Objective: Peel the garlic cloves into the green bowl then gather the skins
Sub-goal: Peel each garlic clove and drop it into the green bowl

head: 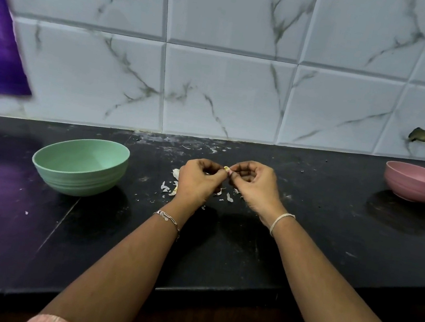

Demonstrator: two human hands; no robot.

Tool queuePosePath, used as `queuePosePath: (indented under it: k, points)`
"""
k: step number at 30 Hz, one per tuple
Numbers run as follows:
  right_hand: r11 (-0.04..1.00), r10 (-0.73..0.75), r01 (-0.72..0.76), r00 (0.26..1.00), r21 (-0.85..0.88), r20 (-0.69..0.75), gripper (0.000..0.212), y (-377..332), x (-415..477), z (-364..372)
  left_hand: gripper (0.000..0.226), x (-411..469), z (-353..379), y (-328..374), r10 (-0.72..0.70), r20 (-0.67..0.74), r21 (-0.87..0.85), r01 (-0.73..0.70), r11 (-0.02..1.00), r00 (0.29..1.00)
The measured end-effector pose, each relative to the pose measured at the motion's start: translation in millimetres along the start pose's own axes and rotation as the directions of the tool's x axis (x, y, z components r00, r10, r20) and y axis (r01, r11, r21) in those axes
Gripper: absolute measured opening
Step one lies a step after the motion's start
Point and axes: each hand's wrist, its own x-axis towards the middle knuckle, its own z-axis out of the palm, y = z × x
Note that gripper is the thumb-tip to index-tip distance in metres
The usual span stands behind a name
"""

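Pinching clove (227,169), hands (197,183) (254,188) mid-counter (318,238)

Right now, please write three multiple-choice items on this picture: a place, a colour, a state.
1. Where is the green bowl?
A) right of both hands
B) left of both hands
C) between the hands

2. What colour is the far-right bowl?
A) white
B) yellow
C) pink

3. What are the left hand and right hand doing?
A) pinching a garlic clove together
B) resting open and apart
C) lifting a bowl

Answers: 1 B, it stands left of the left hand; 2 C, its wall is pink; 3 A, fingertips of both meet on the clove.
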Motion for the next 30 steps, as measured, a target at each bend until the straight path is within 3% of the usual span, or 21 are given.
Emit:
queuePosePath:
  k: [6, 13, 20, 26, 30]
  points:
    - [0.999, -0.034, 0.034, 0.999, -0.017, 0.03, 0.011, -0.2, -0.2, 2.6, 0.005, 0.1, -3.0, 2.0, -0.028, 0.004, -0.034, 0.028, 0.999, 1.0]
    - [0.98, 0.04, -0.063, 0.992, 0.191, 0.121, 0.009, -1.1, -1.6, 0.3, 0.011, -0.9, -4.2, 2.9, -0.098, 0.088, -0.201, 0.114, 0.973, 0.991]
    - [0.938, 0.103, -0.15, 0.981, 0.313, 0.161, 0.006, -6.3, -5.2, -1.3, 0.006, -1.5, -4.3, 3.7, -0.042, 0.05, -0.152, 0.049, 0.987, 0.998]
    - [0.94, 0.122, -0.153, 0.985, 0.306, 0.118, 0.011, -8.0, -5.5, -3.7, 0.008, -1.8, -5.3, 2.4, -0.046, 0.132, -0.128, 0.063, 0.99, 0.99]
    - [0.952, 0.125, -0.147, 0.988, 0.269, 0.094, 0.007, -8.6, -6.3, -2.6, 0.01, -0.5, -4.9, 0.3, -0.014, 0.103, -0.048, 0.019, 0.999, 0.995]
